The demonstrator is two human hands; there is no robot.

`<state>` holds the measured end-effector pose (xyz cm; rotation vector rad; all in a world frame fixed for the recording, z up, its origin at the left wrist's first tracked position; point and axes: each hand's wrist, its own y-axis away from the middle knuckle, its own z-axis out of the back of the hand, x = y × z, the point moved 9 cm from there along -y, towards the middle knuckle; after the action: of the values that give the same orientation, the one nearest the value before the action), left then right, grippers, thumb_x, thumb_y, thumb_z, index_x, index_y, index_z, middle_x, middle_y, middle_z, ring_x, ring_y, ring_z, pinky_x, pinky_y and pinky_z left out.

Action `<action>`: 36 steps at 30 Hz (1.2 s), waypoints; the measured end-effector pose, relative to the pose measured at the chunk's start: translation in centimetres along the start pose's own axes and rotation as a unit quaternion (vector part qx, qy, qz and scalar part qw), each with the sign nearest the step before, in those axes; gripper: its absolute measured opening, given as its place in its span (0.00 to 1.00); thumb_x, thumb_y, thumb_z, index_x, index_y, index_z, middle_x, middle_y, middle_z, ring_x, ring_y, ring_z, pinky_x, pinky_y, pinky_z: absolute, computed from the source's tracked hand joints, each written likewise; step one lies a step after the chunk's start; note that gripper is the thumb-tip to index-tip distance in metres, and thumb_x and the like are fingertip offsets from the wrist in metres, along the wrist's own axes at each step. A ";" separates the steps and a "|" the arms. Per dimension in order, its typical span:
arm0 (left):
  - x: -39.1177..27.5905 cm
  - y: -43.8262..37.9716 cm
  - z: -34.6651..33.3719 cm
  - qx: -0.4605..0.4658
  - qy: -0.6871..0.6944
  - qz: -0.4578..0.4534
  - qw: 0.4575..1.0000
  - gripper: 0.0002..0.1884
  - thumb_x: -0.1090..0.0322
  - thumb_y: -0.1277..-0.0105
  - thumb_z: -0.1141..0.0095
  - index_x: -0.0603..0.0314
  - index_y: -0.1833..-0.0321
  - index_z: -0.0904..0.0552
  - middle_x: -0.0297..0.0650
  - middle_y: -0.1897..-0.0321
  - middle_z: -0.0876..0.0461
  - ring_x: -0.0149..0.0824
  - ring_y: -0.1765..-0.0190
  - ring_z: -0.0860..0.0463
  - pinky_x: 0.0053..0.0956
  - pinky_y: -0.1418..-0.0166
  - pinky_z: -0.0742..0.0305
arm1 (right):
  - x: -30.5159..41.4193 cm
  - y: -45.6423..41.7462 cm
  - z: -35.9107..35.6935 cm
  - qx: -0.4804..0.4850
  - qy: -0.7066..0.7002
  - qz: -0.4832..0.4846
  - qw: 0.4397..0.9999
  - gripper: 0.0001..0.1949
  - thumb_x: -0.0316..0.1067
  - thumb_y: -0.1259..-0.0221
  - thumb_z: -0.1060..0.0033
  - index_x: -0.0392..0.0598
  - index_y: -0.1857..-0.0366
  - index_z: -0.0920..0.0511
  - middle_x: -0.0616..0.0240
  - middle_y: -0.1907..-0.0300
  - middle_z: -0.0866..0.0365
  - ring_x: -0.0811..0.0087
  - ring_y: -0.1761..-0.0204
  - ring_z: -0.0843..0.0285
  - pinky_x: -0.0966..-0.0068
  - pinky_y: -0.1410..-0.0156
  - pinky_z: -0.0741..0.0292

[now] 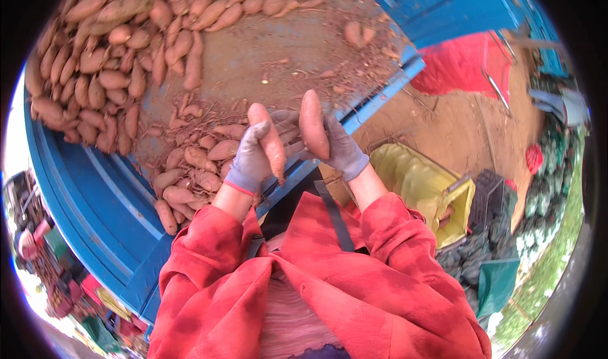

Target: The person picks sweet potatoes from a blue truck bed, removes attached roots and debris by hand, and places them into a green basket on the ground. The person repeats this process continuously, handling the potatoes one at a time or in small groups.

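Observation:
Both of my hands wear grey work gloves and are raised over the near edge of a blue metal truck bed [375, 104]. My left hand [249, 161] grips a sweet potato [267, 135] with a thin, tapered lower end. In my right hand [344, 152] is a smoother, plumper sweet potato [313, 123], held upright. The fingers of both hands nearly meet between the two roots. Left of my left hand lies a small heap of sweet potatoes [197, 169] mixed with thin root scraps.
A large pile of sweet potatoes [102, 69] fills the bed's far left. Two pieces [356, 35] lie at the far right. Right of me, a yellow-lined crate [408, 171] stands near a black crate [488, 197], red sacking [465, 66] and several filled dark mesh sacks [548, 183].

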<state>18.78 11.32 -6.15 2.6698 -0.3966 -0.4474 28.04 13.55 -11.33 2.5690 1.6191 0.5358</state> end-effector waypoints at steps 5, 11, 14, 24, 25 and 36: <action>3.3 0.2 -2.6 -0.004 -0.077 0.012 0.997 0.33 0.53 0.42 0.44 0.63 0.36 0.34 0.53 0.35 0.32 0.57 0.34 0.31 0.57 0.30 0.38 | 1.8 8.3 3.0 -0.156 -0.091 0.067 0.981 0.34 0.57 0.36 0.45 0.47 0.32 0.37 0.51 0.41 0.25 0.63 0.57 0.17 0.71 0.63 0.16; 6.0 0.6 -0.3 -0.012 -0.203 0.065 0.977 0.28 0.60 0.36 0.45 0.63 0.35 0.35 0.50 0.45 0.24 0.47 0.46 0.21 0.45 0.40 0.25 | 6.9 23.5 8.1 -0.257 -0.124 0.271 0.919 0.20 0.53 0.38 0.41 0.48 0.52 0.24 0.60 0.60 0.19 0.72 0.76 0.23 0.81 0.75 0.30; 7.1 1.0 -0.6 0.020 -0.155 0.090 0.984 0.25 0.54 0.31 0.49 0.54 0.33 0.32 0.43 0.45 0.24 0.44 0.46 0.23 0.42 0.42 0.26 | 12.1 34.5 10.6 -0.320 -0.116 0.467 0.816 0.16 0.51 0.36 0.42 0.54 0.76 0.27 0.74 0.83 0.32 0.78 0.82 0.35 0.82 0.78 0.36; 7.2 -0.3 -2.8 -0.018 -0.040 0.092 0.995 0.46 0.26 0.34 0.73 0.60 0.27 0.43 0.52 0.34 0.34 0.53 0.36 0.31 0.52 0.30 0.39 | 13.3 48.7 24.1 -0.551 -0.024 0.400 0.732 0.14 0.48 0.31 0.51 0.49 0.59 0.23 0.71 0.71 0.26 0.77 0.71 0.30 0.78 0.66 0.30; 6.8 -0.1 -2.3 -0.022 -0.046 0.082 0.995 0.48 0.25 0.35 0.74 0.61 0.25 0.46 0.53 0.32 0.36 0.55 0.33 0.34 0.53 0.29 0.41 | 12.2 39.8 18.7 -0.577 -0.040 0.348 0.737 0.14 0.52 0.32 0.47 0.54 0.58 0.24 0.72 0.73 0.28 0.78 0.75 0.35 0.83 0.72 0.36; 10.1 0.1 -2.8 -0.019 -0.174 0.197 0.965 0.46 0.27 0.33 0.68 0.61 0.26 0.41 0.44 0.29 0.38 0.43 0.31 0.34 0.47 0.30 0.38 | 3.9 13.0 2.2 -0.319 0.356 0.199 0.855 0.30 0.41 0.34 0.41 0.44 0.30 0.38 0.57 0.43 0.23 0.70 0.51 0.20 0.72 0.51 0.21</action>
<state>28.97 8.82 -6.17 2.3846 -0.9890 -0.7861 41.52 11.50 -9.37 2.2449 0.7160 1.8605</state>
